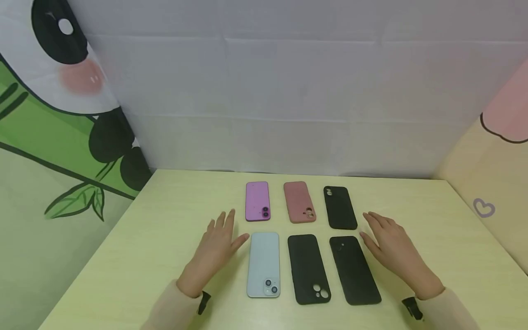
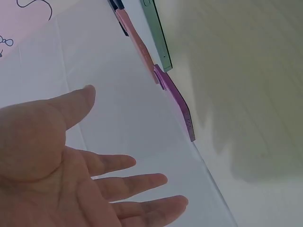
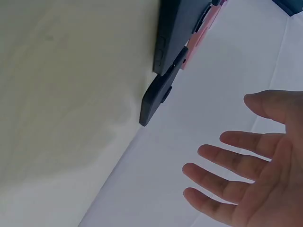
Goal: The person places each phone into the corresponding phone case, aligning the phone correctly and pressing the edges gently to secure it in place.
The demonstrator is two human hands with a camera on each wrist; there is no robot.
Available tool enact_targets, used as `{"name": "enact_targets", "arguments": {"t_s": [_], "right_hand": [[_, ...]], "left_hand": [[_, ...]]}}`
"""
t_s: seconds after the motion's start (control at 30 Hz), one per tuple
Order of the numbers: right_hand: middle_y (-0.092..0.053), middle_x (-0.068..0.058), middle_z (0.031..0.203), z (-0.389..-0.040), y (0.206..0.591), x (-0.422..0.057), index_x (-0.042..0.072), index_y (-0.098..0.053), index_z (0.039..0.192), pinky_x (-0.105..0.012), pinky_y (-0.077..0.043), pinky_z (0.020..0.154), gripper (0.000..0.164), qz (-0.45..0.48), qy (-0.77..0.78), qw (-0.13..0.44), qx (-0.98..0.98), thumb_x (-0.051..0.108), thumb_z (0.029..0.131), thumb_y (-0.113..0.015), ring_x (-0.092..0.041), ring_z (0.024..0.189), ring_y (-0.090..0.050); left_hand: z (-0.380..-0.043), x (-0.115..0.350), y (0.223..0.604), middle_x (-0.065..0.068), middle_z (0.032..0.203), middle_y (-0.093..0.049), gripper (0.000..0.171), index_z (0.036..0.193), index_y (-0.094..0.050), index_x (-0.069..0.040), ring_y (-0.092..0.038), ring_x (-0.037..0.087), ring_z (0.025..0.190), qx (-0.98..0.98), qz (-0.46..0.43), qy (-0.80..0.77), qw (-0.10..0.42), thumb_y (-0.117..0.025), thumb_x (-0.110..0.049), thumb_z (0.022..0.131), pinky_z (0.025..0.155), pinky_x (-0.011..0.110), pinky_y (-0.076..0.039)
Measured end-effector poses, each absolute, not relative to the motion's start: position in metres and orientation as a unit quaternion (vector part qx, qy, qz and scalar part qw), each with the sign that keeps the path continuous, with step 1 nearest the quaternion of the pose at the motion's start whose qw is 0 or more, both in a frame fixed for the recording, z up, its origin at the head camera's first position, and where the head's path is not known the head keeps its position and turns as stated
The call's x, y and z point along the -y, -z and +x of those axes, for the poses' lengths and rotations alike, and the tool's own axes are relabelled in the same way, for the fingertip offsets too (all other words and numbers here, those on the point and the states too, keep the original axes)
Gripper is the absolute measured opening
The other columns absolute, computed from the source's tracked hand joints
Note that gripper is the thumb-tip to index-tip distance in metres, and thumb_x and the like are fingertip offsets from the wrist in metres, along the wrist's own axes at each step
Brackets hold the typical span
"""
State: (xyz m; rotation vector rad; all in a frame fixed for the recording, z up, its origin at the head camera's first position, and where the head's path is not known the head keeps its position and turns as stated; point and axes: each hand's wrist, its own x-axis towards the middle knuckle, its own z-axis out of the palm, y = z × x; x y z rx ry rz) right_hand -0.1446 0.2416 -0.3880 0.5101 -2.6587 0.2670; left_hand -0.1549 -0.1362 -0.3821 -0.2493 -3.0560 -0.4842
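My left hand [image 1: 217,246] is held with fingers spread just left of a light blue phone [image 1: 263,261], its thumb near the phone's edge. Behind that phone lies a purple phone [image 1: 257,200]. My right hand [image 1: 392,245] stands on the other side, fingers extended, beside a black back panel with a small camera hole [image 1: 355,269] and a black phone case [image 1: 340,207]. Between them are a pink phone case [image 1: 299,201] and another black phone case with camera cutouts [image 1: 308,268]. Both wrist views show bare palms and fingers holding nothing.
Everything lies on a pale yellow table [image 1: 185,192] in two rows of three. A white sheet [image 1: 288,91] rises behind the table's back edge. Printed cartoon panels flank it, green [image 1: 49,123] at left and cream [image 1: 495,174] at right. Each sleeve cuff has a dark strap.
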Motion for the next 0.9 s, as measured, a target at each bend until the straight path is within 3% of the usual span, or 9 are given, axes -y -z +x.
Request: {"name": "enact_targets", "arguments": {"t_s": [0.47, 0.9], "right_hand": [[-0.053, -0.028, 0.12, -0.173, 0.377, -0.207, -0.009, -0.049, 0.122, -0.053, -0.043, 0.088, 0.043, 0.198, -0.118, 0.155, 0.961, 0.014, 0.088, -0.059, -0.044, 0.108, -0.051], [-0.054, -0.027, 0.119, -0.194, 0.376, -0.181, -0.009, -0.05, 0.121, -0.052, -0.044, 0.087, 0.041, 0.22, -0.104, 0.148, 0.959, 0.015, 0.089, -0.058, -0.041, 0.109, -0.052]], "left_hand": [[-0.181, 0.132, 0.385, 0.029, 0.125, -0.049, 0.062, 0.133, -0.037, 0.008, -0.053, 0.046, 0.104, 0.975, -0.083, 0.196, 0.057, -0.056, -0.034, 0.09, 0.087, 0.051, -0.045], [-0.207, 0.124, 0.384, 0.031, 0.118, -0.051, 0.066, 0.133, -0.032, 0.01, -0.054, 0.046, 0.1, 0.981, -0.058, 0.187, 0.015, -0.056, -0.033, 0.09, 0.082, 0.051, -0.048]]}}
